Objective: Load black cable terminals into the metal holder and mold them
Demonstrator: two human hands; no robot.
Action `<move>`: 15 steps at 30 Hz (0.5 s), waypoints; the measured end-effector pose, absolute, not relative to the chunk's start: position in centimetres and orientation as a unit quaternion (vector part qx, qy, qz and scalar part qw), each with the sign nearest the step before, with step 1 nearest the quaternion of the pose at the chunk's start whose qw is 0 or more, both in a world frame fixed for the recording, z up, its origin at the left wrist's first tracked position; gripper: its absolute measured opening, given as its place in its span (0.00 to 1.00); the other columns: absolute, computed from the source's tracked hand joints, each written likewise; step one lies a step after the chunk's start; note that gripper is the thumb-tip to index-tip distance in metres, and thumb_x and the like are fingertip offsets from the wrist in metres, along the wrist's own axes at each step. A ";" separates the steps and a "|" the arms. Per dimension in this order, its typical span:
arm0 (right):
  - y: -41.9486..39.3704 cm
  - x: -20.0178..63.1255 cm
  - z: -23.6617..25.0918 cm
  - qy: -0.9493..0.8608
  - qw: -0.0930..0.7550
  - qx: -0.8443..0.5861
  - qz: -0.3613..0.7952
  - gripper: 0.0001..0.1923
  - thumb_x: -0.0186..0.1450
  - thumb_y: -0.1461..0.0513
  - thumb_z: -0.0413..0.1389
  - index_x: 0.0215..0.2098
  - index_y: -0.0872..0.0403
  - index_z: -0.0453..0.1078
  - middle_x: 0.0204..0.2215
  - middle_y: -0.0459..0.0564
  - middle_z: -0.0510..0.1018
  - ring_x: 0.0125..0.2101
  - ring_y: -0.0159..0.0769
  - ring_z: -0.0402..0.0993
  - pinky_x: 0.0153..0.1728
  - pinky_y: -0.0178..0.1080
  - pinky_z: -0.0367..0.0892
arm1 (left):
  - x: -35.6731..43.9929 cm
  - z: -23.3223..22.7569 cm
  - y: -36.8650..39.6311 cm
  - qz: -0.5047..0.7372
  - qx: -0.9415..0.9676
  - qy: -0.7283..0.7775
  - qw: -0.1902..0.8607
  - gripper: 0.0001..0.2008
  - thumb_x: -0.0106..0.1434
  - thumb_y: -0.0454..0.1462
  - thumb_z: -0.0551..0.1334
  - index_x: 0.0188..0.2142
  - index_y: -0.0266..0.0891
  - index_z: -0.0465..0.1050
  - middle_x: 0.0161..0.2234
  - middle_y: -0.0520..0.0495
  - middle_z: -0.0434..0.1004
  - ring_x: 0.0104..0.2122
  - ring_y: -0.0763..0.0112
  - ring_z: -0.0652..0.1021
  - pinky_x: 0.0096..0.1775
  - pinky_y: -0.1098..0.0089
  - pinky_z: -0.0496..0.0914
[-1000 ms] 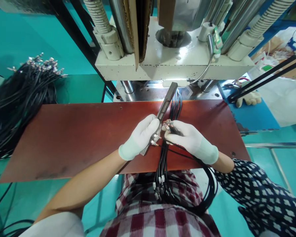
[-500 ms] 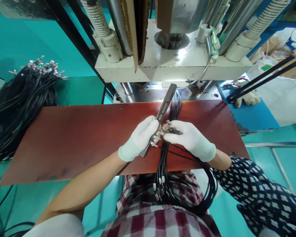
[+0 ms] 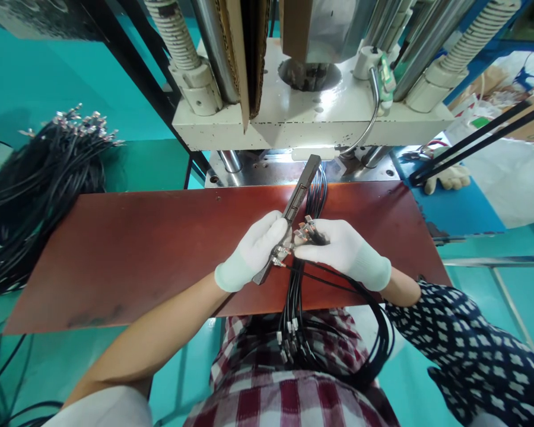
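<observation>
- The left hand (image 3: 253, 249) has its fingers clamped on a dark bar (image 3: 293, 204), angled above the counter (image 3: 115, 255).
- The right hand (image 3: 345, 252) pinches cable terminals (image 3: 303, 232) against the bar, and the black cables (image 3: 293, 296) drape into the lap.

Fixture bar (image 3: 301, 188): long, narrow, dark metal strip, slanted from lower left to upper right over the red-brown board, its lower part gripped, its far end near the machine base.

Black cables (image 3: 296, 296): thin bundle with small metal terminals; the upper ends are gathered just beside the bar, and the rest hangs down and loops over the lap.
</observation>
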State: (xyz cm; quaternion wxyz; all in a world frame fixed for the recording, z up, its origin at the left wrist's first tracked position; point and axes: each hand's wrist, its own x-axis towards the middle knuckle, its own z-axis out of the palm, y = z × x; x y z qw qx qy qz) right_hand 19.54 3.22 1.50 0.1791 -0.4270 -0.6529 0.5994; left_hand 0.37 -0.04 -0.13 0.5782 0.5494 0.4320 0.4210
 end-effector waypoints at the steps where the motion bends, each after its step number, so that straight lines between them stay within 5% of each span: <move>1: 3.1 19.6 1.5 -0.660 0.192 -0.426 0.589 0.13 0.61 0.56 0.62 0.34 0.58 0.73 0.33 0.48 0.78 0.34 0.36 0.72 0.38 0.38 0.67 | 0.4 -0.2 0.0 0.421 0.550 0.432 0.578 0.19 0.72 0.49 0.50 0.30 0.38 0.61 0.25 0.53 0.64 0.25 0.75 0.65 0.31 0.71 0.63; 5: 2.5 19.5 1.8 -0.712 0.231 -0.427 0.507 0.12 0.61 0.55 0.62 0.36 0.56 0.74 0.33 0.48 0.79 0.34 0.36 0.73 0.36 0.36 0.66 | 0.3 -0.5 -0.1 0.417 0.549 0.436 0.579 0.19 0.72 0.49 0.50 0.31 0.38 0.62 0.25 0.53 0.64 0.25 0.75 0.65 0.31 0.71 0.63; 10: 2.2 18.8 1.9 -0.779 0.206 -0.477 0.351 0.18 0.64 0.52 0.57 0.22 0.55 0.68 0.21 0.45 0.71 0.24 0.30 0.63 0.28 0.36 0.57 | 0.4 -0.8 -0.2 0.420 0.529 0.435 0.596 0.19 0.71 0.51 0.51 0.31 0.39 0.62 0.25 0.52 0.65 0.25 0.75 0.66 0.30 0.70 0.63; 15: 2.9 18.1 1.6 -0.702 0.188 -0.470 0.500 0.13 0.63 0.55 0.56 0.26 0.56 0.69 0.22 0.45 0.73 0.26 0.32 0.65 0.28 0.36 0.58 | 0.6 -0.8 -0.4 0.438 0.489 0.436 0.615 0.19 0.70 0.52 0.52 0.31 0.40 0.59 0.23 0.54 0.64 0.22 0.75 0.65 0.26 0.71 0.63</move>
